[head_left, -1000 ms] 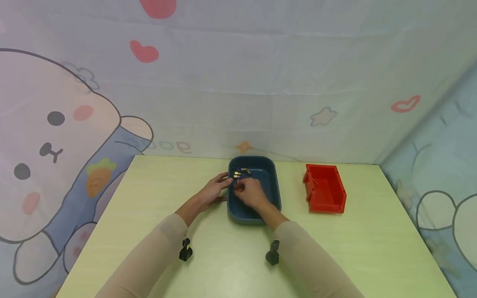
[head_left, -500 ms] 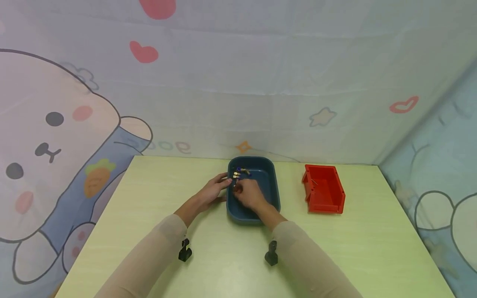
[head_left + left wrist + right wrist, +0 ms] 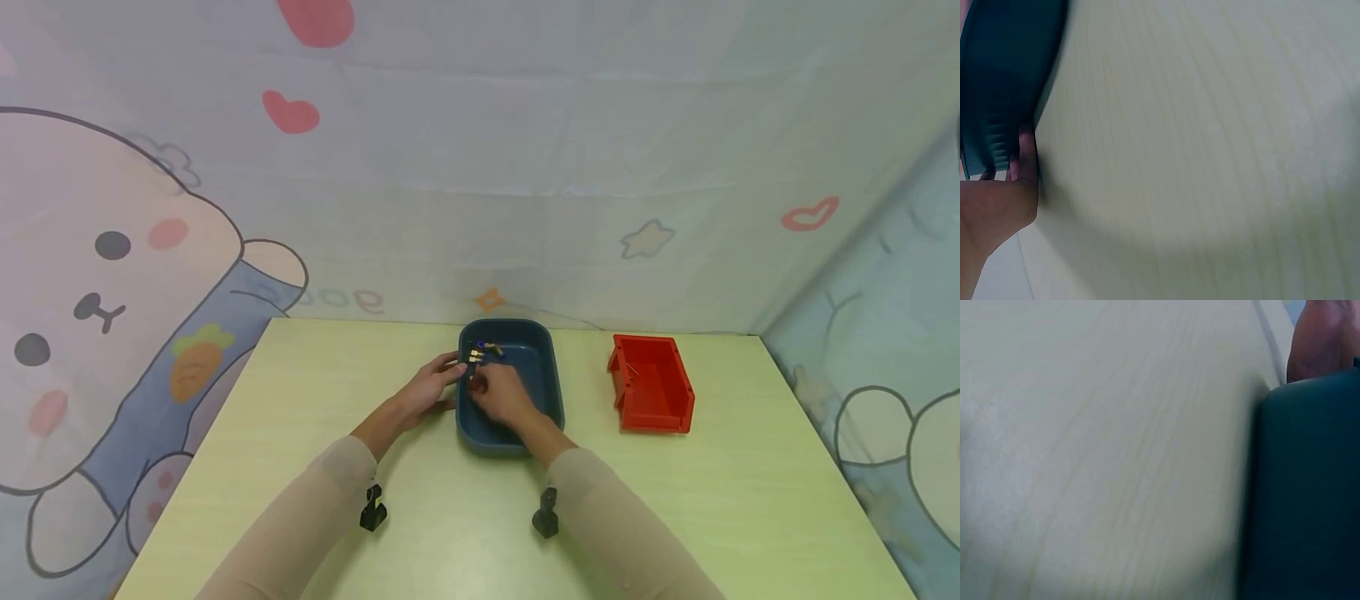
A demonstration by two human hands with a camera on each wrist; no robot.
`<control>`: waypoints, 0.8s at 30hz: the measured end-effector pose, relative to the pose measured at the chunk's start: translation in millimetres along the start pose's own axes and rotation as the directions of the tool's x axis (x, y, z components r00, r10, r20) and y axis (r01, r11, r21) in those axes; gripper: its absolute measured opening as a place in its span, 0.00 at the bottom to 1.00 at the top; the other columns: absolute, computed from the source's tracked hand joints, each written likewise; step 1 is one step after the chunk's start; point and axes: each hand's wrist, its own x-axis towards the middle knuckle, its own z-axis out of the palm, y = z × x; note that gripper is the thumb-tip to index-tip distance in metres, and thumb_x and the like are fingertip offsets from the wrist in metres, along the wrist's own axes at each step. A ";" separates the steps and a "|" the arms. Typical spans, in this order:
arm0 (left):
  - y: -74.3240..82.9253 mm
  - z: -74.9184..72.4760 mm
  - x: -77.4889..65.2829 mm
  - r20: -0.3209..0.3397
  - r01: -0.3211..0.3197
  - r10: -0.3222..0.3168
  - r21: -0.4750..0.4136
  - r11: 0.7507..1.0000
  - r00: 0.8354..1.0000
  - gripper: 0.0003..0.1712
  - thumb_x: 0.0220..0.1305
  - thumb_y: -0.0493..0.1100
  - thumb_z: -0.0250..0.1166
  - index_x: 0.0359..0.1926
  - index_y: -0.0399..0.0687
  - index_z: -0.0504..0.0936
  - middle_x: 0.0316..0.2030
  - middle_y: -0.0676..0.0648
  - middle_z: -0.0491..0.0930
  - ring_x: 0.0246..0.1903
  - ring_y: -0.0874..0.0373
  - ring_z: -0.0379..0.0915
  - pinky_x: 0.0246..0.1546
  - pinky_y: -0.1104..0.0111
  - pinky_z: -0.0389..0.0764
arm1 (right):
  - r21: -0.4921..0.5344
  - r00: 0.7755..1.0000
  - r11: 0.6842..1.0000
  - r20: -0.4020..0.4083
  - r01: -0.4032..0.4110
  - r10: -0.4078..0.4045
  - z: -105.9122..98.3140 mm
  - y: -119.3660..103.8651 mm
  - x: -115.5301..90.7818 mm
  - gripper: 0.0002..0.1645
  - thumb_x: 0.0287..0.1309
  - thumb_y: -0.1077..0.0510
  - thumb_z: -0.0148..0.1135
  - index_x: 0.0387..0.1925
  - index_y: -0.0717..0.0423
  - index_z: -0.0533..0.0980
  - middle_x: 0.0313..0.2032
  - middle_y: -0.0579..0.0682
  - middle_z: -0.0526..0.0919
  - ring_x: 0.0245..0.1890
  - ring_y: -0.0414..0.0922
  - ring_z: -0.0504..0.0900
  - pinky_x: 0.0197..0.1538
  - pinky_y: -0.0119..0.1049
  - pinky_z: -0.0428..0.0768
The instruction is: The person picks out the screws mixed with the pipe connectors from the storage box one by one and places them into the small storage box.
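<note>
My left hand (image 3: 429,387) holds the left wall of the dark blue plastic tub (image 3: 537,375), thumb over the rim and fingers along the outside. The left wrist view shows those fingers (image 3: 1025,150) against the ribbed outer wall. Inside the tub, my right hand (image 3: 501,390) has its fingers curled near the left wall, pinching a small part that the hand mostly hides; I cannot tell its kind. Just beyond the fingertips lie several small brass-and-blue fittings (image 3: 476,359). From the right wrist, the tub wall covers all but a bit of the right hand (image 3: 1325,344).
A red open-front bin (image 3: 654,387) stands to the right of the tub, with a thin metal piece (image 3: 633,370) inside. Both containers sit on a pale wood-grain table (image 3: 750,483). Behind the table hangs a printed cloth (image 3: 450,167).
The whole head view has shifted slightly down. My right fingers have moved only a little at the tub's left wall, while the left hand keeps its hold.
</note>
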 end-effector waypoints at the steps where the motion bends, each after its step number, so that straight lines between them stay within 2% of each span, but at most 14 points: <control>1: -0.1 0.2 -0.1 -0.001 0.001 -0.001 -0.001 1.000 1.000 0.35 0.84 0.50 0.56 0.83 0.48 0.56 0.80 0.36 0.56 0.75 0.39 0.62 0.67 0.46 0.75 | 0.003 1.000 1.000 0.002 0.004 -0.004 0.2 0.4 -0.2 0.03 0.61 0.65 0.74 0.36 0.58 0.86 0.31 0.49 0.86 0.33 0.43 0.84 0.41 0.37 0.84; 8: 0.1 0.8 -1.6 -0.005 -0.006 0.006 0.005 1.000 1.000 0.35 0.84 0.50 0.55 0.83 0.49 0.57 0.80 0.37 0.56 0.76 0.40 0.59 0.67 0.45 0.75 | 0.032 0.999 0.999 -0.001 0.043 -0.043 1.9 4.4 -0.9 0.03 0.59 0.64 0.74 0.34 0.58 0.85 0.30 0.48 0.85 0.31 0.42 0.82 0.40 0.39 0.84; 11: -0.2 0.6 -1.8 -0.004 -0.011 0.011 0.009 1.000 1.000 0.35 0.84 0.50 0.56 0.83 0.49 0.57 0.81 0.37 0.55 0.76 0.41 0.60 0.67 0.45 0.75 | 0.035 0.999 0.998 -0.001 0.048 -0.048 2.1 4.6 -0.6 0.04 0.62 0.63 0.73 0.33 0.59 0.84 0.29 0.47 0.83 0.31 0.41 0.80 0.39 0.39 0.83; 16: -1.2 0.4 -0.6 -0.007 -0.003 0.003 0.004 1.000 1.000 0.34 0.84 0.50 0.56 0.83 0.49 0.58 0.80 0.37 0.56 0.75 0.42 0.62 0.67 0.46 0.76 | 0.038 0.999 0.999 0.012 0.034 -0.034 1.6 3.6 -0.5 0.04 0.64 0.63 0.71 0.32 0.58 0.84 0.28 0.48 0.84 0.31 0.42 0.81 0.39 0.38 0.82; 24: 2.8 1.7 -4.0 -0.005 -0.002 0.002 -0.003 1.000 1.000 0.35 0.84 0.49 0.56 0.83 0.48 0.57 0.80 0.36 0.55 0.76 0.40 0.60 0.68 0.46 0.75 | 0.115 0.999 0.993 0.046 -0.008 0.002 -2.6 1.9 -2.1 0.01 0.58 0.67 0.70 0.34 0.60 0.85 0.29 0.47 0.85 0.31 0.40 0.82 0.40 0.35 0.83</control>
